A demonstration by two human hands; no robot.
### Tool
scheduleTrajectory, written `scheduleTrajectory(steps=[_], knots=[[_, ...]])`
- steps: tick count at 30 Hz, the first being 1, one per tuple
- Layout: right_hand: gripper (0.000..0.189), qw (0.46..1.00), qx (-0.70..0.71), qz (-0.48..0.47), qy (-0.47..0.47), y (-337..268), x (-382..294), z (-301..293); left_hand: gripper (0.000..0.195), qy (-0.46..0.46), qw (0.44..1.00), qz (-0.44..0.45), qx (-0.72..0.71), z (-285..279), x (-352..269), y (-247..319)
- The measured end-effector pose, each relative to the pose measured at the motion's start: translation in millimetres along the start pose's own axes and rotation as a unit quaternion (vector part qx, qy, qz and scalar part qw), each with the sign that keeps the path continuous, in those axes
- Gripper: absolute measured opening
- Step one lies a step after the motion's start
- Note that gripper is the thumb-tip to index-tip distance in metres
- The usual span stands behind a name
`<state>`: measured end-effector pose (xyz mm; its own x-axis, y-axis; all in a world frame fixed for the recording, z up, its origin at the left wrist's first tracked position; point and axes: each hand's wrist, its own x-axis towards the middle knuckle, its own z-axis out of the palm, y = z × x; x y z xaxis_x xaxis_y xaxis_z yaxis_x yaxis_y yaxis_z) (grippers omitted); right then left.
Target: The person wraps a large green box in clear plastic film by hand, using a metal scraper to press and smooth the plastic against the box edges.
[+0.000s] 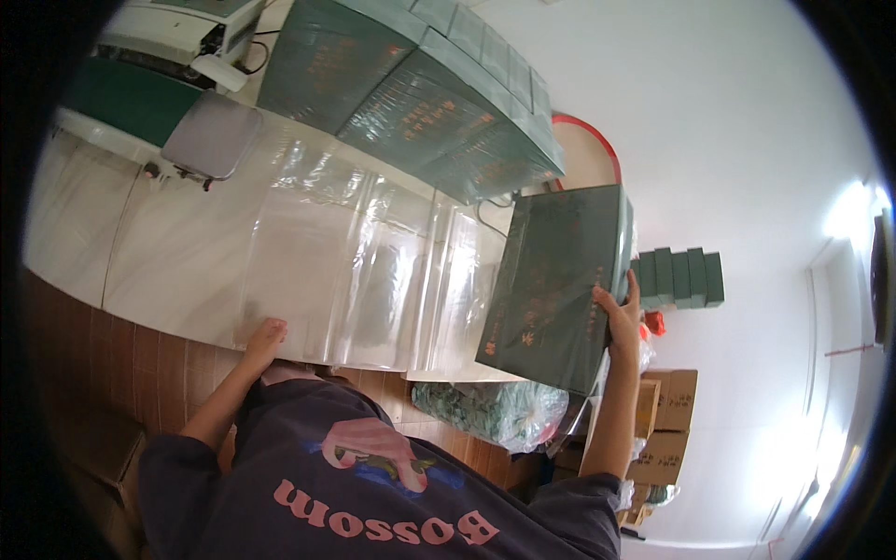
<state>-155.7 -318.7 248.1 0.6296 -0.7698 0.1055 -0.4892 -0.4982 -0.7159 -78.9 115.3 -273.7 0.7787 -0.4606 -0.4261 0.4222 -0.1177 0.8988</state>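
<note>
At the right of the table, my right hand [619,311] grips the side edge of a dark green box [553,280] with orange print, thumb on its face. Clear film appears to wrap the box and hangs loose at its lower corner. My left hand [267,341] rests at the table's near edge, fingers curled, by clear plastic film [385,273] spread over the pale marble-patterned table [161,231]. Whether those fingers pinch the film cannot be told.
Film-wrapped green boxes [413,105] are stacked at the table's back. A machine with a green belt [133,98] stands at the far left. Beyond the held box are more green boxes [679,278]. Cardboard cartons [661,455] and a bulging plastic bag [490,413] lie lower right.
</note>
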Motion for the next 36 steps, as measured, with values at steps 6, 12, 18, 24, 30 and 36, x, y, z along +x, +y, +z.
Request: scheduleTrajectory(steps=[6,12,18,24,30,36], knots=[[0.095,0.999,-0.026,0.006,0.028,-56.9,-39.7,-43.1,0.03,-0.102,0.992,0.007,-0.077,43.3,6.6,49.6],[0.099,0.989,-0.1,-0.108,-0.007,-69.3,-75.1,-15.6,0.039,-0.119,0.99,-0.063,-0.034,47.5,3.8,94.9],[0.098,0.915,-0.23,-0.294,-0.15,-59.0,-110.3,55.5,0.057,-0.077,0.982,-0.094,-0.145,8.0,8.7,106.0],[0.092,0.826,-0.213,-0.407,-0.326,-19.9,-137.7,142.3,0.063,0.049,0.954,-0.094,-0.281,-51.2,14.2,90.4],[0.088,0.767,-0.136,-0.472,-0.413,25.9,-154.6,196.7,0.073,0.114,0.968,-0.061,-0.214,-76.4,-21.1,96.1],[0.106,0.738,-0.138,-0.471,-0.464,61.3,-159.1,205.8,0.082,0.155,0.986,-0.054,-0.008,-78.1,-13.8,69.8]])
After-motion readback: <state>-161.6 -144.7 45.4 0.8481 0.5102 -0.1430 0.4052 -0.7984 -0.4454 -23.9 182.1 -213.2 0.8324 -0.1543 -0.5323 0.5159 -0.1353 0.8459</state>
